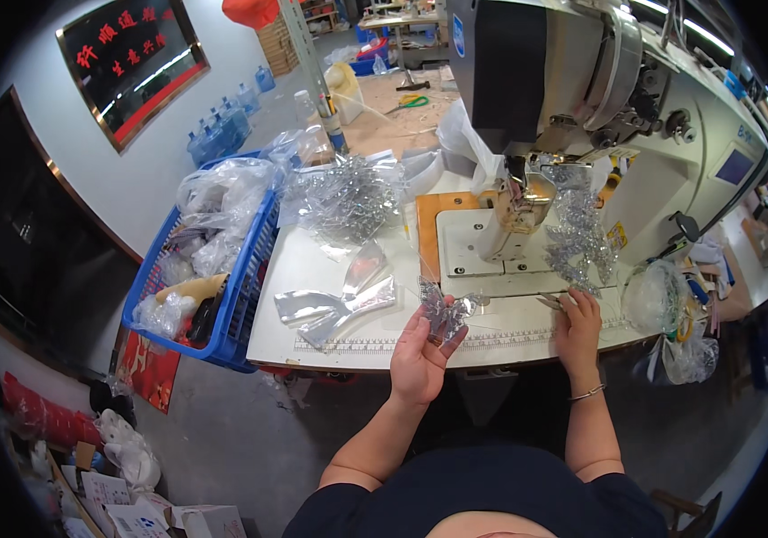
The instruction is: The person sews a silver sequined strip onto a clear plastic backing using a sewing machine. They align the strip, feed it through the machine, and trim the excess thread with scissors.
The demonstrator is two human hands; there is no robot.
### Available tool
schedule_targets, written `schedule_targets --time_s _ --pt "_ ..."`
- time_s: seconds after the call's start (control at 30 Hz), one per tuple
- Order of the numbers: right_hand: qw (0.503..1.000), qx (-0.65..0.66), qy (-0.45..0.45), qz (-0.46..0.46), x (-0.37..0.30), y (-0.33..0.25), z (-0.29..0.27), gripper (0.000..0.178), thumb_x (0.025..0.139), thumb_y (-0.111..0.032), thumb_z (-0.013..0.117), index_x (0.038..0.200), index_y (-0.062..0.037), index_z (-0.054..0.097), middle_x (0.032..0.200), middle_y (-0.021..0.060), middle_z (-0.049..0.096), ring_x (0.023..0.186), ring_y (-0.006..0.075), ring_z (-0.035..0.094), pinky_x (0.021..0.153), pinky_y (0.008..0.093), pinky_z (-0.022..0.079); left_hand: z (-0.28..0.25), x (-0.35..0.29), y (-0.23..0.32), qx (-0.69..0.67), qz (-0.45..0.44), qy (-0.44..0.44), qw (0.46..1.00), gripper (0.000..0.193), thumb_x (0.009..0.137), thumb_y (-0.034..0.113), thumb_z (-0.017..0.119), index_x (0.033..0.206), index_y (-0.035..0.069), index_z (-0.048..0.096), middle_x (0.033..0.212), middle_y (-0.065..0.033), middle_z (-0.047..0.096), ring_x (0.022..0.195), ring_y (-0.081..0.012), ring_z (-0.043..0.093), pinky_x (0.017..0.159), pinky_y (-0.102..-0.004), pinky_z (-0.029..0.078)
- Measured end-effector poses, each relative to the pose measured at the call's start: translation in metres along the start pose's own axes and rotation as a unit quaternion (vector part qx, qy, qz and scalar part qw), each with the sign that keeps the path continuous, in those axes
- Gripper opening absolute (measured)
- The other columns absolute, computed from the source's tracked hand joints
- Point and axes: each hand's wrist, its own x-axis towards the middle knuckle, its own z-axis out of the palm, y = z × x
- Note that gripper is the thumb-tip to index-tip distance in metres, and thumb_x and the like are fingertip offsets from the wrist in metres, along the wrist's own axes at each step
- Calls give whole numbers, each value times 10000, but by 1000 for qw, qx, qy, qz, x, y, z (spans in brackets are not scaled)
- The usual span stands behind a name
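White machine table [303, 269] in a workshop: silvery piece in hand

Left hand [418, 359]: thumb and fingers pinching a silvery winged piece [446, 316], just above the near edge.
Right hand [578, 325]: fingers closed about a small metal tool [549, 300]; tips unclear.
Beyond right hand: loose silvery pile [581, 242], sewing machine [572, 90].
Left of left hand: shiny bow shape [343, 309].
Risks, judged: slack pinch, piece dropped over the edge; stray tool point, surface scratched; brushing knuckles, pile spilled.
Room: ruler strip [518, 339] between hands, machine bed [469, 238] beyond.
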Motion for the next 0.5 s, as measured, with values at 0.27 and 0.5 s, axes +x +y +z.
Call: schedule_targets --time_s 0.27,0.5 --pt "994 57 -90 26 3 17 -2 184 816 -44 575 996 -17 601 882 107 635 866 283 583 750 364 464 -9 2 -2 199 136 -51 969 438 899 -51 461 1311 92 423 1312 -154 474 1083 -240 574 859 -383 534" --pt "821 523 -100 205 30 -33 -19 213 924 -162 529 1089 -31 560 808 -20 473 704 70 415 649 223 386 -18 8 14 486 389 -190 759 172 795 -68 611 746 56 720 1294 -211 458 1112 -360 561 875 -397 519"
